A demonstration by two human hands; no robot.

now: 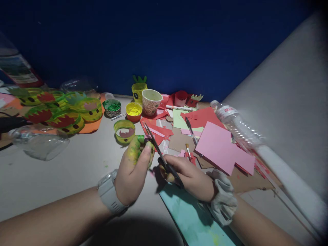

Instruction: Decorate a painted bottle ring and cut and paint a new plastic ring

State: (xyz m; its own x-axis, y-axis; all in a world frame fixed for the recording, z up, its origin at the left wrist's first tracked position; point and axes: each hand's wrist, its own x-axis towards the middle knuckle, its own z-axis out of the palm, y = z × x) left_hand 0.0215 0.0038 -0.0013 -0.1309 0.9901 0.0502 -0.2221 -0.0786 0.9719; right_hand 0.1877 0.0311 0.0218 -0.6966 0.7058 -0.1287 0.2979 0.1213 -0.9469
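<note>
On the grey tabletop (77, 171), 1 light-blue paper sheet (194, 218) lies under the right hand (191, 177), which grips black-handled metal scissors (159, 152), blades slightly parted. The paint-stained left hand (134, 167) keeps its fingers pressed together beside the blades; the pinched item is indiscernible.

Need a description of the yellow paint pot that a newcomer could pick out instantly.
At the foot of the blue wall stands a row of cups. Immediately left of the patterned paper cup sits a small orange pot. It alone holds bright yellow paint; the neighbouring pot on its left holds green.
</note>
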